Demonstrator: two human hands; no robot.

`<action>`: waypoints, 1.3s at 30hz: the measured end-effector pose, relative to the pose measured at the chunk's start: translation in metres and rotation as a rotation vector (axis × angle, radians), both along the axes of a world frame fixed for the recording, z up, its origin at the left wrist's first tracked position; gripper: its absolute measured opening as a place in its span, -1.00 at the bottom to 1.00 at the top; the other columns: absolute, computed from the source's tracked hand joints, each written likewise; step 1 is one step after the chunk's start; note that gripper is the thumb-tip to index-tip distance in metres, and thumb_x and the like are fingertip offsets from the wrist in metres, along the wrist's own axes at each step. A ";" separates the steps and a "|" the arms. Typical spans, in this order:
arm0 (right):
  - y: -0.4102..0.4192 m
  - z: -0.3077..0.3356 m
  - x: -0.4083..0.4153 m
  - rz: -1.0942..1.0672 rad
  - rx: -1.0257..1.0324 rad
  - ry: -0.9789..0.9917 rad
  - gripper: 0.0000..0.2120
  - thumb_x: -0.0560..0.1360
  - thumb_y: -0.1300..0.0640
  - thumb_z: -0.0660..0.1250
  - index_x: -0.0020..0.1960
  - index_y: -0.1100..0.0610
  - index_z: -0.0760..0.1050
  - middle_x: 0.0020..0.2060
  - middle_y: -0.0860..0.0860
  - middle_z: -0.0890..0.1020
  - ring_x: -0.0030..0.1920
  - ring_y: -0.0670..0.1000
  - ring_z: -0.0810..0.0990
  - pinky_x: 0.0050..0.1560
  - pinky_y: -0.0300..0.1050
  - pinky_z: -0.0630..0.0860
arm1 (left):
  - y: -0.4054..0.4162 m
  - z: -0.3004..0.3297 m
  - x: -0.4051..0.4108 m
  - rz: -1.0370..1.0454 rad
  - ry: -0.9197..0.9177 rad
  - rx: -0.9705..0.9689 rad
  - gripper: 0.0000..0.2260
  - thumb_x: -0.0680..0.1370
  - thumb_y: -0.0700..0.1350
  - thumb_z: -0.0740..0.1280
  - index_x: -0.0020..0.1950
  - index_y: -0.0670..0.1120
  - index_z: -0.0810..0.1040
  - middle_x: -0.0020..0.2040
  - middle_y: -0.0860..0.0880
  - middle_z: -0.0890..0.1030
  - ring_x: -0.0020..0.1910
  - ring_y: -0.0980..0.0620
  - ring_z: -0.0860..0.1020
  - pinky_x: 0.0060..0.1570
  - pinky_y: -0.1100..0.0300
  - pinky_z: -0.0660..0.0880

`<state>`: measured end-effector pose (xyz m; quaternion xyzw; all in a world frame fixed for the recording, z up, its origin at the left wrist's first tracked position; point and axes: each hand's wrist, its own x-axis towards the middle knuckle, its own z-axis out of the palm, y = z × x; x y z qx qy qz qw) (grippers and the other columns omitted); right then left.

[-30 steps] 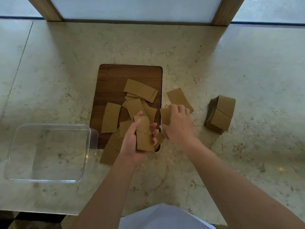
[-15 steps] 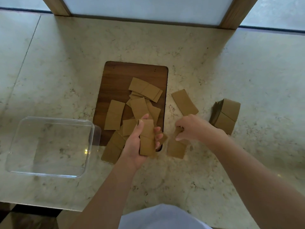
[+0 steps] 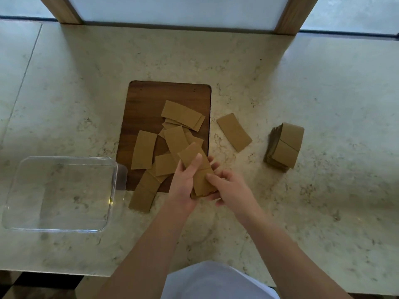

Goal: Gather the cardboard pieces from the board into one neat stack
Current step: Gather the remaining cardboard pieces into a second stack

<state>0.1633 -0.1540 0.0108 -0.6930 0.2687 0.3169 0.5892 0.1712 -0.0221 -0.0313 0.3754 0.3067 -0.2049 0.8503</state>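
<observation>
1. Pale marble counter (image 3: 302, 83) fills the frame, with bare stone across its top and right.
2. Clear plastic container (image 3: 58, 193), lower left, sits just beside the wooden board (image 3: 146, 100).
3. Loose cardboard pieces (image 3: 144, 149) overlap on the board's lower half; a finished stack (image 3: 285, 145) stands at right.
4. Left hand (image 3: 183, 186) grips a small bundle (image 3: 199, 171); right hand (image 3: 228, 188) pinches its near end.

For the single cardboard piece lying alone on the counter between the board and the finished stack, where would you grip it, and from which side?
The lone cardboard piece lies flat on the counter, tilted, with all four edges clear. Probably best to come from above with the right hand, the nearer one, and pinch across its short width near the near end, lifting an edge first since it sits flush. That hand now touches the held pieces.
</observation>
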 end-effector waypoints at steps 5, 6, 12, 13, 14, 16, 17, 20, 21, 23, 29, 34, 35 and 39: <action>-0.004 -0.006 0.008 0.316 -0.207 -0.062 -0.61 0.58 -0.13 0.35 -0.23 0.17 0.62 -0.42 -0.01 0.69 -0.45 -0.11 0.59 -0.42 -0.21 0.50 | 0.005 -0.004 0.004 0.008 -0.024 -0.094 -0.62 0.66 -0.26 0.28 0.39 0.13 0.56 0.19 -0.27 0.69 0.11 -0.23 0.70 -0.04 -0.14 0.66; -0.008 -0.008 0.014 0.382 -0.300 -0.096 -0.58 0.56 -0.18 0.34 -0.23 0.16 0.63 -0.43 -0.03 0.66 -0.45 -0.09 0.57 -0.39 -0.14 0.51 | 0.006 -0.004 0.005 0.015 -0.019 -0.106 -0.62 0.68 -0.27 0.25 0.38 0.13 0.57 0.20 -0.28 0.69 0.09 -0.25 0.71 -0.05 -0.15 0.66; -0.036 -0.029 0.100 0.365 -0.787 -0.436 -0.72 0.53 0.03 0.40 0.19 0.10 0.53 -0.01 -0.02 0.59 0.04 0.06 0.56 -0.06 -0.05 0.53 | 0.015 -0.004 0.007 0.092 0.011 -0.171 -0.61 0.71 -0.22 0.23 0.42 0.18 0.52 -0.04 -0.24 0.66 -0.19 -0.16 0.63 -0.22 -0.04 0.60; -0.040 -0.035 0.114 0.407 -0.836 -0.407 -0.60 0.53 0.04 0.41 0.32 0.14 0.47 0.12 0.05 0.56 0.16 0.12 0.52 0.09 0.02 0.53 | 0.016 -0.003 0.008 0.096 0.016 -0.177 -0.63 0.72 -0.18 0.23 0.42 0.21 0.52 -0.08 -0.21 0.64 -0.22 -0.13 0.59 -0.24 0.00 0.58; -0.042 -0.042 0.125 0.443 -0.888 -0.363 -0.50 0.53 0.03 0.42 0.39 0.18 0.41 0.22 0.12 0.52 0.24 0.17 0.47 0.19 0.09 0.49 | 0.017 -0.002 0.007 0.093 0.018 -0.188 -0.67 0.72 -0.11 0.23 0.42 0.22 0.52 -0.10 -0.19 0.62 -0.24 -0.10 0.57 -0.26 0.03 0.55; -0.043 -0.052 0.137 0.507 -0.968 -0.302 -0.39 0.51 -0.02 0.46 0.44 0.20 0.35 0.30 0.17 0.47 0.31 0.22 0.44 0.24 0.14 0.46 | 0.019 -0.001 0.005 0.073 0.015 -0.201 -0.72 0.69 0.05 0.26 0.41 0.18 0.53 -0.12 -0.15 0.61 -0.26 -0.07 0.55 -0.28 0.07 0.54; -0.044 -0.058 0.139 0.520 -0.986 -0.296 -0.36 0.49 -0.05 0.49 0.44 0.20 0.34 0.30 0.17 0.48 0.30 0.22 0.45 0.22 0.14 0.47 | 0.020 -0.001 0.005 0.061 0.012 -0.199 -0.69 0.67 0.12 0.26 0.41 0.16 0.53 -0.11 -0.15 0.61 -0.26 -0.06 0.56 -0.28 0.07 0.54; -0.042 -0.065 0.146 0.497 -0.972 -0.301 -0.41 0.45 -0.04 0.56 0.34 0.19 0.44 0.17 0.15 0.50 0.17 0.20 0.53 0.08 0.09 0.49 | 0.023 -0.004 0.003 0.034 0.008 -0.180 -0.65 0.64 0.19 0.28 0.39 0.13 0.54 -0.08 -0.15 0.63 -0.22 -0.08 0.58 -0.28 0.06 0.55; -0.040 -0.065 0.147 0.500 -0.963 -0.308 -0.47 0.45 -0.01 0.56 0.30 0.18 0.48 0.14 0.14 0.50 0.12 0.19 0.54 0.02 0.06 0.49 | 0.024 -0.004 0.002 0.029 0.015 -0.172 -0.66 0.64 0.18 0.28 0.38 0.12 0.55 -0.08 -0.15 0.63 -0.22 -0.09 0.59 -0.27 0.06 0.55; -0.039 -0.063 0.148 0.482 -0.911 -0.316 -0.65 0.48 0.07 0.51 0.21 0.14 0.55 0.05 0.11 0.56 0.02 0.15 0.58 -0.09 0.00 0.49 | 0.026 -0.006 0.001 0.035 0.040 -0.153 -0.69 0.65 0.16 0.29 0.35 0.13 0.57 -0.08 -0.15 0.65 -0.21 -0.09 0.61 -0.26 0.05 0.56; -0.033 -0.047 0.108 0.287 -0.636 -0.275 -0.76 0.59 -0.15 0.37 -0.04 0.02 0.55 -0.24 -0.04 0.62 -0.24 -0.02 0.61 -0.35 -0.05 0.54 | 0.023 -0.009 -0.003 0.076 0.111 -0.048 -0.81 0.69 0.01 0.30 0.27 0.15 0.62 -0.16 -0.13 0.67 -0.26 -0.10 0.65 -0.32 0.07 0.55; -0.024 -0.030 0.054 0.028 -0.230 -0.040 -0.76 0.64 -0.11 0.31 -0.06 0.05 0.52 -0.32 0.03 0.61 -0.51 -0.07 0.54 -0.57 -0.17 0.46 | 0.010 -0.008 -0.011 0.081 0.125 -0.022 -0.81 0.70 -0.04 0.28 0.27 0.16 0.59 -0.20 -0.11 0.67 -0.28 -0.08 0.63 -0.38 0.10 0.54; -0.021 -0.027 0.046 -0.042 -0.163 -0.004 -0.79 0.64 -0.07 0.31 -0.03 0.06 0.52 -0.32 0.04 0.60 -0.53 -0.07 0.52 -0.57 -0.20 0.41 | 0.008 -0.008 -0.013 0.074 0.119 -0.024 -0.80 0.70 -0.05 0.29 0.28 0.15 0.58 -0.21 -0.11 0.67 -0.28 -0.07 0.62 -0.39 0.10 0.55; -0.011 -0.019 0.020 -0.178 -0.152 -0.027 -0.77 0.64 0.06 0.23 -0.08 0.20 0.49 -0.26 0.18 0.57 -0.34 0.07 0.59 -0.36 -0.05 0.52 | -0.003 -0.005 -0.023 0.023 0.049 0.007 -0.72 0.61 -0.19 0.41 0.29 0.04 0.57 -0.20 -0.11 0.66 -0.32 -0.08 0.60 -0.39 0.07 0.55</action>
